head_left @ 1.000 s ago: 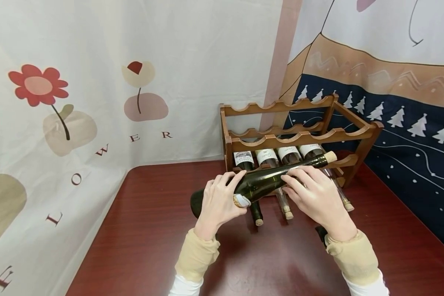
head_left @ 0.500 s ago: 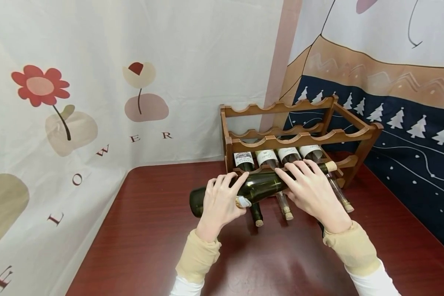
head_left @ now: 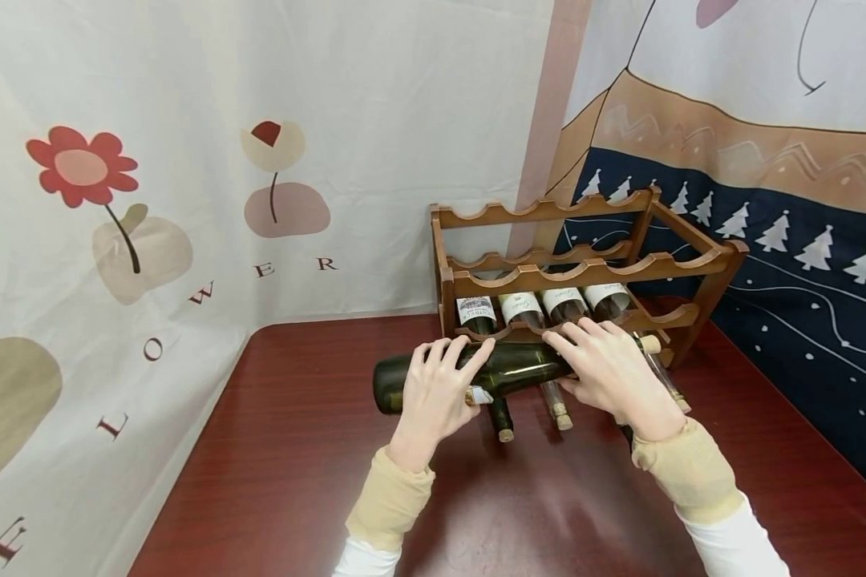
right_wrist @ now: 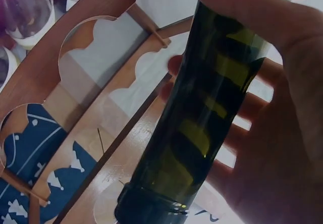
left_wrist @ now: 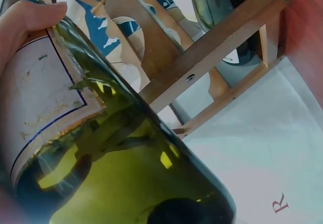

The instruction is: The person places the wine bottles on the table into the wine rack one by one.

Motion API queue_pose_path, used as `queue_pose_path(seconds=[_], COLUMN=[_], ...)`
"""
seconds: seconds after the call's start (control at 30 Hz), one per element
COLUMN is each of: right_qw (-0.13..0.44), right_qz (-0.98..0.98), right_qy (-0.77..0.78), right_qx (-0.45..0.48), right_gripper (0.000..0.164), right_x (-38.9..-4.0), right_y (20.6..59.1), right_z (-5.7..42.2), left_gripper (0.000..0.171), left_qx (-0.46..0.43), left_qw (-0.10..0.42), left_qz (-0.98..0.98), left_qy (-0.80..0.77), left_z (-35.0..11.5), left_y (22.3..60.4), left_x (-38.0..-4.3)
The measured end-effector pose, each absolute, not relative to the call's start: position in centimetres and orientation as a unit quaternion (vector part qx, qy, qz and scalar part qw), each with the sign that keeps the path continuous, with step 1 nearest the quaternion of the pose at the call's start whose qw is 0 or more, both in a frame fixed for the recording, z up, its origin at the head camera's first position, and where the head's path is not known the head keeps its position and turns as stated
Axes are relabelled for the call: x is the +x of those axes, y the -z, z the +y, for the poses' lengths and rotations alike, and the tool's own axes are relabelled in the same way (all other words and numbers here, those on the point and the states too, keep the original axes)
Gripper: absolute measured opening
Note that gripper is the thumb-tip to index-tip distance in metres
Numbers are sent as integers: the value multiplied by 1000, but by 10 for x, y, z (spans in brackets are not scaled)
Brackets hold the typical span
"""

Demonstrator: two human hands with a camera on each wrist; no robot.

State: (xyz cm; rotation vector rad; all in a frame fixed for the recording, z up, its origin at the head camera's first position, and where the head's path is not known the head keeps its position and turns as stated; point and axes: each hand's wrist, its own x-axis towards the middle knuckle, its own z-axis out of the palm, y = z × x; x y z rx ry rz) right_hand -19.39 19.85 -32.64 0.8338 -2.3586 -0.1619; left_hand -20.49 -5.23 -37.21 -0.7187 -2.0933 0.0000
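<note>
A dark green corked wine bottle (head_left: 520, 365) lies almost level in the air before the rack, its base to the left and its cork (head_left: 649, 344) to the right. My left hand (head_left: 439, 393) grips the body near the base, over a pale label (left_wrist: 45, 88) that shows in the left wrist view. Round the neck and shoulder, my right hand (head_left: 617, 377) curls its thumb and fingers; the right wrist view shows the neck's green glass (right_wrist: 202, 108) between them. Behind, a wooden wine rack (head_left: 570, 276) holds several labelled bottles in its lower tier, necks toward me.
A dark corked neck (head_left: 501, 421) and a clear corked neck (head_left: 554, 401) jut from the rack over the red-brown table (head_left: 310, 401). The rack's upper tier has scalloped rails. A printed curtain (head_left: 382, 160) hangs behind and at both sides.
The held bottle has tipped from cork-end-high to nearly level. My right hand has shifted its hold on the neck, from fingertips to a fuller grip. My left hand has moved slightly right.
</note>
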Motion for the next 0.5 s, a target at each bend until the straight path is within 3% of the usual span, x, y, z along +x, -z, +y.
queue_pose_path(seconds=[0.27, 0.5], right_qw=[224, 192], right_qz=[-926, -937], right_qy=[72, 53], right_qx=[294, 286], right_gripper=[62, 52], right_x=[-197, -201], right_y=[325, 328], right_z=[202, 205], left_gripper=[93, 96], left_qx=[-311, -320], left_qw=[465, 470], left_qz=[-828, -822], left_qy=[-24, -27], left_z=[-48, -45], left_y=[380, 383], left_x=[-212, -215])
